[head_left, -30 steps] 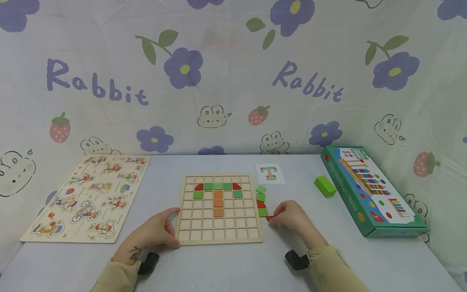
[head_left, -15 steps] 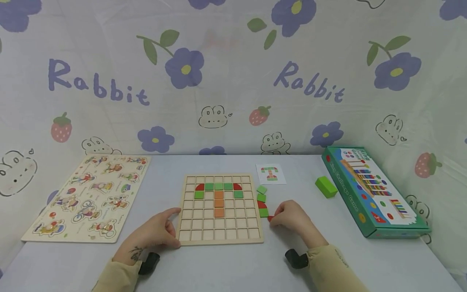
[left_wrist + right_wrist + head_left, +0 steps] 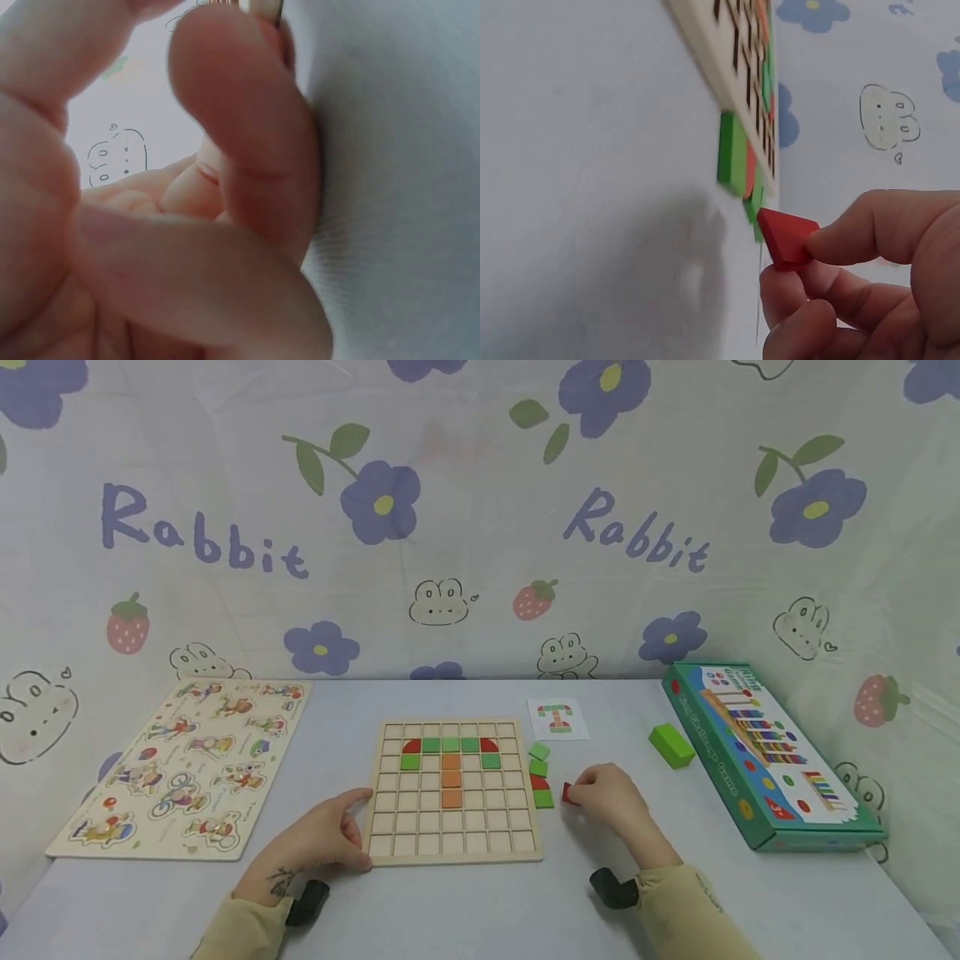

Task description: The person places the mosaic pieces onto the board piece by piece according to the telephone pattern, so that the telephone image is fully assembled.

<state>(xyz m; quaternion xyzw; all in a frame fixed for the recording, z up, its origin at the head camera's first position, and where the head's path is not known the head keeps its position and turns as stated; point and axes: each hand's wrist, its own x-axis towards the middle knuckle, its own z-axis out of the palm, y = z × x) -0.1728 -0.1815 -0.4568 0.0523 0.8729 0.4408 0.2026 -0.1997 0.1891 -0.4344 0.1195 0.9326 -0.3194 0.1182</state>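
A wooden grid board (image 3: 420,843) lies flat, with red, green and orange tiles set in some squares. Against its left edge rests my left hand (image 3: 318,835), index finger higher up and thumb at the near corner. The left wrist view is mostly filled by that hand's bent fingers (image 3: 247,127); little of the board shows there. To the board's right, my right hand (image 3: 611,797) pinches a red tile (image 3: 784,238) between thumb and fingers, lifted and tilted. Part of the tile is hidden by the fingers. Beside the board's right edge lie loose green tiles (image 3: 543,799) and a red one (image 3: 539,782).
A printed pattern card (image 3: 558,719) lies behind the loose tiles. Farther right are a green block (image 3: 671,746) and a green game box (image 3: 772,760). A wooden picture puzzle (image 3: 180,768) lies at the left. A patterned cloth hangs behind the table.
My right hand has drawn the red tile slightly up and right, away from the loose tiles, and tilted it so more shows. My left hand stays at the board's edge.
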